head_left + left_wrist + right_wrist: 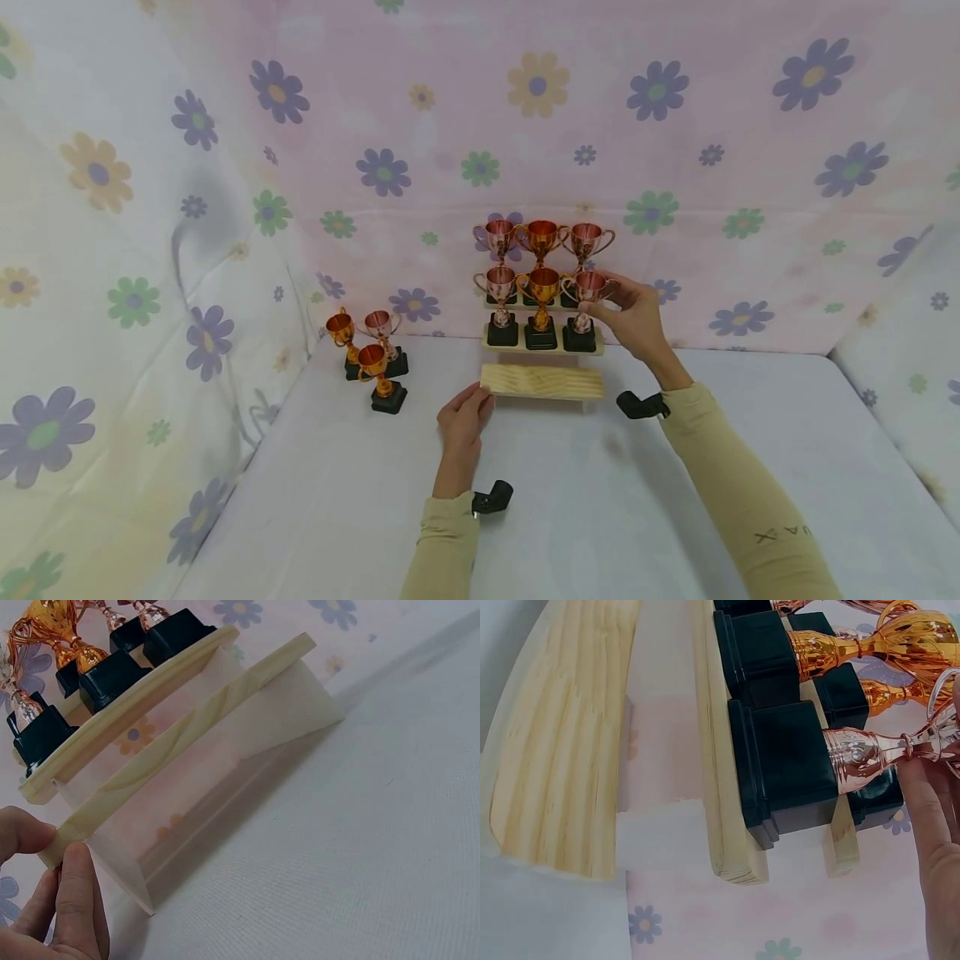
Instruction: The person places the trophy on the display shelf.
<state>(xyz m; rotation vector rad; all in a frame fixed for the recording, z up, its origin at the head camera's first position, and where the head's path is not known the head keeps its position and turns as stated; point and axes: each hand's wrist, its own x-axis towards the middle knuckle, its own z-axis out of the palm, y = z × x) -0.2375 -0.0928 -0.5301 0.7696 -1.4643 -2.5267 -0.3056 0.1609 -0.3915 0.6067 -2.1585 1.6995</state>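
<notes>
My right hand [633,321] holds a rose-gold trophy cup [588,287] by its bowl and handle. That trophy's black base [787,761] rests on the right end of the middle shelf [543,350] of a tiered display stand. With thumb and fingers, my left hand [461,421] pinches the left corner of the bare lowest wooden shelf [543,382]. Beside the held cup stand a gold trophy [542,300] and another rose-gold trophy [501,300]. Three more trophies, one gold [542,239] in the middle, fill the top tier behind, their lower parts partly hidden.
On the table at left stand two gold trophies, one in front [382,379] and one behind [341,329], with a rose-gold trophy [381,327] next to them. Clear side panels [120,862] hold up the stand. A flowered cloth [480,167] hangs behind the white table [337,500].
</notes>
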